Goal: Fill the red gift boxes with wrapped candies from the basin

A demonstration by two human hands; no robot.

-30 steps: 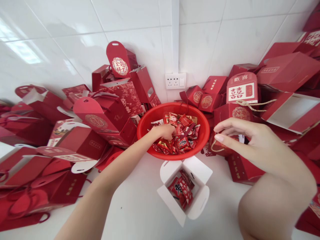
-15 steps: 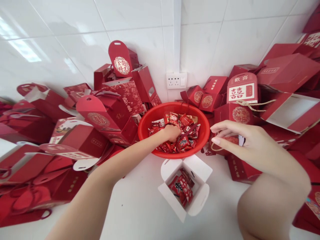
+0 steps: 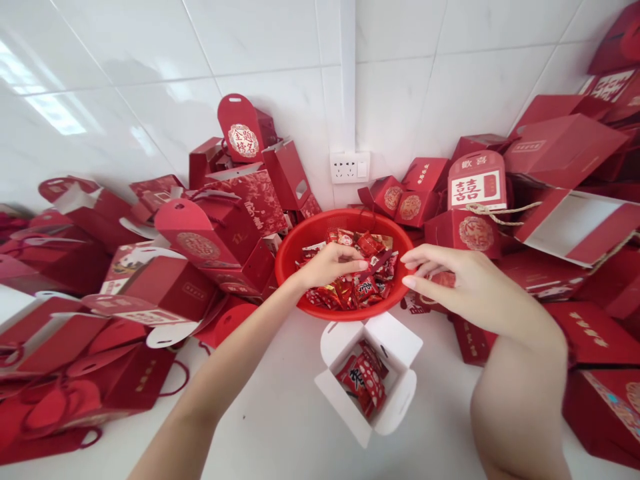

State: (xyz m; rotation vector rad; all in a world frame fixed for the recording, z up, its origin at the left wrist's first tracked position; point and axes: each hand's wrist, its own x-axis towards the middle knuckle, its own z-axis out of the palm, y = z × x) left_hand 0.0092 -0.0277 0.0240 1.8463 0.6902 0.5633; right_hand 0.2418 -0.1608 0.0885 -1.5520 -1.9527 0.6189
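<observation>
I am lifting my left hand (image 3: 330,265) out of the candy (image 3: 367,288) in the red basket (image 3: 295,250), fingers loosely curled, grip unclear, while my open, empty right hand (image 3: 463,287) is drifting closer above the open white box (image 3: 395,340).

The basket (image 3: 300,250) of wrapped sweets (image 3: 367,287) sat against the wall below the socket (image 3: 349,167); the open box (image 3: 369,377) stood just in front of it on the table (image 3: 280,413), with sweets inside. Folded boxes (image 3: 200,253) were heaped to my left and more boxes (image 3: 560,173) to my right; my left hand (image 3: 333,263) lay over the basket, my right hand (image 3: 463,287) beside its right rim.
</observation>
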